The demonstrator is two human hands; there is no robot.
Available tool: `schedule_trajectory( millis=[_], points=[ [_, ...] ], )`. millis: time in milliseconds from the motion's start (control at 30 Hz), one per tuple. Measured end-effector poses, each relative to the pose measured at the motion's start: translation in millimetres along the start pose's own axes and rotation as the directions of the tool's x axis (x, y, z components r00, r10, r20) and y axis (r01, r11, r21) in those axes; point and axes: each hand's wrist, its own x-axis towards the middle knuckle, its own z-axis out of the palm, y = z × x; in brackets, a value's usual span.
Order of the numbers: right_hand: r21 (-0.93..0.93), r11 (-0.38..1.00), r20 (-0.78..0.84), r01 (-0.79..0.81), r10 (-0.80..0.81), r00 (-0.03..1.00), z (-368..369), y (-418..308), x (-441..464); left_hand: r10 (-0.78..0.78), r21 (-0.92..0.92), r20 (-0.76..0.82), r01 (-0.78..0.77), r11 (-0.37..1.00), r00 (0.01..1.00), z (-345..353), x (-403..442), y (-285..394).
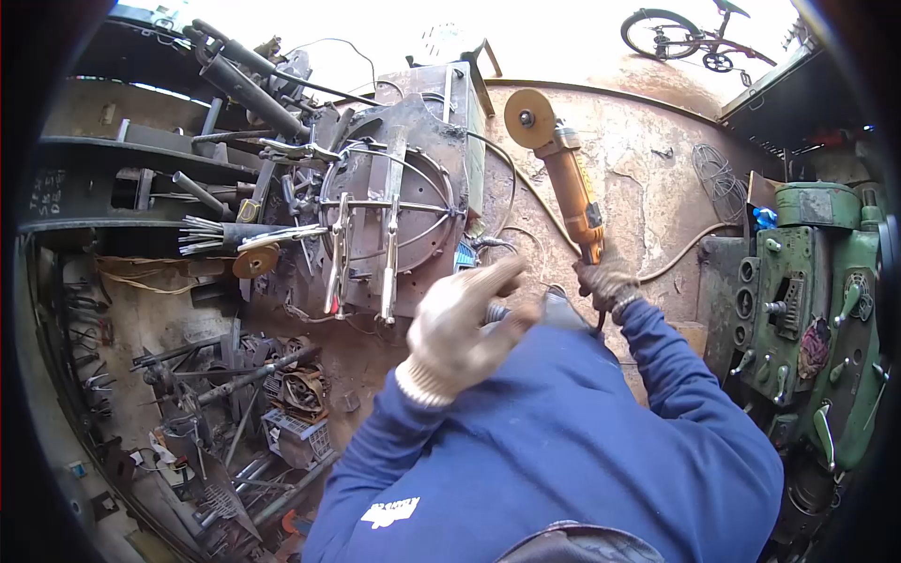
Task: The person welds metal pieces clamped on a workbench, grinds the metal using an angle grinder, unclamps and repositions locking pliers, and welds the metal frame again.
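My right hand (pixel 610 283), in a dark, soiled glove, is closed round the rear end of a yellow angle grinder (pixel 570 188). The grinder points up and away, and its round tan disc (pixel 530 119) is at the far end. In front of my chest is my left hand (pixel 465 314), in a pale knitted glove, with fingers apart and nothing in it. Beyond the left hand stands a steel workbench carrying a round wire frame (pixel 392 202). Two locking pliers, one of them on the right (pixel 390 263), lie across that frame.
Welding rods (pixel 206 235) and a spare disc (pixel 256 262) lie left of the frame. Scrap metal and a grey crate (pixel 298 437) cover the lower left floor. A green lathe (pixel 798 291) stands at right. A cable (pixel 680 255) crosses the floor; a bicycle (pixel 699 39) is outside.
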Motion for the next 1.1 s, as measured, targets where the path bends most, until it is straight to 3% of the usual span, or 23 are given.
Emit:
schedule_trajectory(
  millis=[33, 100, 167, 233, 300, 367, 433, 500, 567, 633, 767, 900, 1033, 1100],
  points=[
    [0.050, 0.995, 0.040, -0.081, 0.079, 0.996, -3.3, -0.8, 11.7, 0.125, 0.065, -0.084, -0.120, 0.991, 0.989, -12.1, -7.3, -8.4],
    [0.003, 0.991, 0.087, -0.136, 0.135, 0.987, -7.8, -3.7, 30.3, 0.053, 0.195, -0.297, 0.006, 0.981, 0.953, -32.0, -27.1, -14.3],
    [-0.102, 0.966, 0.225, -0.239, 0.256, 0.940, -6.5, 4.4, 55.4, -0.030, 0.341, -0.451, 0.204, 0.918, 0.892, -58.8, -47.5, -22.1],
    [-0.125, 0.960, 0.273, -0.252, 0.278, 0.921, -3.7, -14.3, 62.3, -0.198, 0.488, -0.557, 0.510, 0.708, 0.807, -78.0, -49.3, -19.1],
    [-0.165, 0.969, 0.358, -0.186, 0.234, 0.904, 4.8, -13.0, 88.1, -0.312, 0.560, -0.562, 0.629, 0.539, 0.766, -90.3, -52.4, -33.2],
    [-0.283, 0.945, 0.409, -0.163, 0.272, 0.871, 7.6, -53.0, 106.4, -0.344, 0.667, -0.497, 0.604, 0.436, 0.797, -92.1, -51.3, -48.0],
    [-0.306, 0.951, 0.485, -0.038, 0.190, 0.854, 27.0, -55.1, 147.3, -0.502, 0.526, -0.569, 0.758, 0.386, 0.651, -81.2, -42.8, -55.6],
    [-0.354, 0.929, 0.545, -0.111, 0.302, 0.783, 46.8, -67.6, 186.3, -0.558, 0.535, -0.581, 0.795, 0.287, 0.593, -81.6, -37.3, -62.5],
    [-0.268, 0.963, 0.573, -0.024, 0.179, 0.800, 66.5, -73.0, 213.6, -0.620, 0.529, -0.611, 0.837, 0.141, 0.491, -83.5, -27.2, -65.2],
    [-0.276, 0.960, 0.645, 0.051, 0.145, 0.750, 78.3, -86.3, 240.3, -0.654, 0.507, -0.623, 0.858, 0.081, 0.429, -82.7, -16.4, -64.6],
    [-0.309, 0.949, 0.744, 0.055, 0.205, 0.636, 115.5, -91.0, 285.9, -0.687, 0.486, -0.638, 0.874, -0.007, 0.349, -84.1, -19.0, -73.0],
    [-0.307, 0.949, 0.797, 0.066, 0.219, 0.563, 135.2, -112.3, 308.1, -0.674, 0.464, -0.645, 0.885, 0.029, 0.360, -83.3, -15.9, -75.3],
    [-0.253, 0.965, 0.814, 0.074, 0.171, 0.555, 153.5, -109.5, 337.2, -0.726, 0.456, -0.597, 0.889, 0.043, 0.341, -88.8, -7.3, -74.8],
    [-0.242, 0.961, 0.829, 0.135, 0.132, 0.543, 177.0, -73.1, 370.6, -0.715, 0.504, -0.582, 0.862, 0.055, 0.387, -93.0, -15.6, -78.2]
  ],
)
